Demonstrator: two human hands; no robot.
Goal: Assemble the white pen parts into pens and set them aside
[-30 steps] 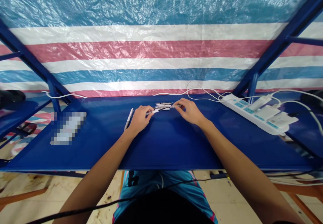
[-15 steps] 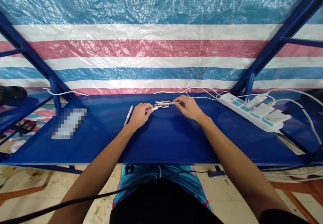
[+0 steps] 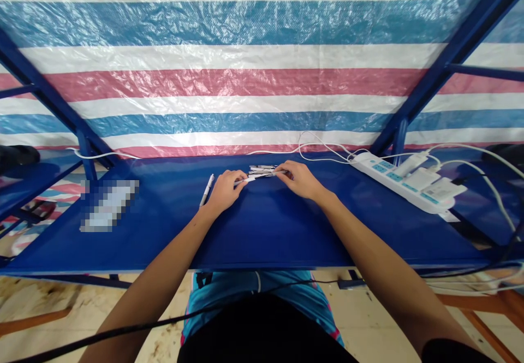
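A small bundle of white pens (image 3: 262,170) lies on the blue table top (image 3: 270,232), just beyond my hands. A single white pen (image 3: 258,177) with dark markings stretches between them. My left hand (image 3: 224,191) pinches one end of it, and my right hand (image 3: 301,180) grips the other end at the edge of the bundle. Another white pen (image 3: 207,190) lies alone just left of my left hand, not touching it.
A pixelated, blurred pale object (image 3: 109,206) lies at the table's left. A white power strip (image 3: 401,182) with plugged-in white adapters and cables sits at the right. Blue steel frame bars and a striped tarp stand behind the table.
My right hand has shifted slightly left toward my left hand, with the pen still between them. The whole view has tilted a little.
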